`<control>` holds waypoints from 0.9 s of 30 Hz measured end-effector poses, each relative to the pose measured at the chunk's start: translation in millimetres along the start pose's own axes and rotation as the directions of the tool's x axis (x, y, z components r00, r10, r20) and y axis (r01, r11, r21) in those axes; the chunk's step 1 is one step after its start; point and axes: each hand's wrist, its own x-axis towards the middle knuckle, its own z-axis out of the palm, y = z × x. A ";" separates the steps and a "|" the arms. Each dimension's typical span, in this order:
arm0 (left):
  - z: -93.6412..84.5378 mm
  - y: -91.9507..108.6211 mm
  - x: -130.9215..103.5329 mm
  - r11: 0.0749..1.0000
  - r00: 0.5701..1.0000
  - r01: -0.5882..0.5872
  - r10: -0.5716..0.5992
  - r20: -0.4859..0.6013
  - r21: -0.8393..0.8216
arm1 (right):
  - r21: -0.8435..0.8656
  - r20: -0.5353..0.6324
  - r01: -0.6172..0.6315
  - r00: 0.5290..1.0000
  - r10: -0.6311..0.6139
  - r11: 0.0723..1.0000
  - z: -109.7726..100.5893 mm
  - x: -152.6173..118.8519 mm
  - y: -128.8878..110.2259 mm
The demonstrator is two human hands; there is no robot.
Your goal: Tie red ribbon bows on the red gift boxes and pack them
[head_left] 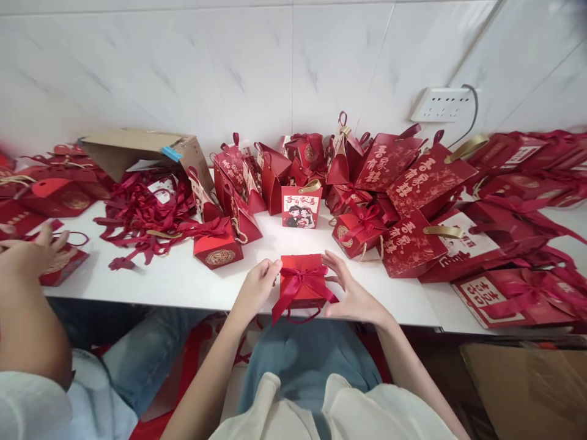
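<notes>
1 red box is sitting at the near edge of the white desk, directly between my 2 hands, its ribbon bow facing up and its dark red loop extending toward me. My left hand is curling at the box's left side, thumb meeting the upper left edge; whether it is gripping, I am not able to tell. My right hand is standing unclenched at the right side, fingers spreading near the upper right edge, thumb pointing toward the right ribbon tail. Both forearms are converging from below.
</notes>
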 end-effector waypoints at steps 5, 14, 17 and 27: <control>8.4 15.7 -6.1 0.997 0.999 -0.032 0.031 0.018 0.067 | -0.104 0.009 -0.001 1.000 0.002 0.995 12.3 3.1 3.2; 14.2 31.3 -24.7 0.937 0.936 -0.344 0.348 -0.059 0.065 | -0.257 -0.233 0.150 0.949 -0.211 0.955 2.0 -10.9 -15.9; 17.6 33.0 -20.2 0.942 0.940 -0.331 0.334 -0.069 0.052 | -0.292 -0.234 0.161 0.944 -0.234 0.943 -1.7 -15.8 -21.9; 26.7 16.5 -8.1 0.979 0.979 -0.204 0.203 -0.024 -0.020 | -0.126 -0.131 0.005 0.991 -0.022 0.992 3.6 -15.1 7.5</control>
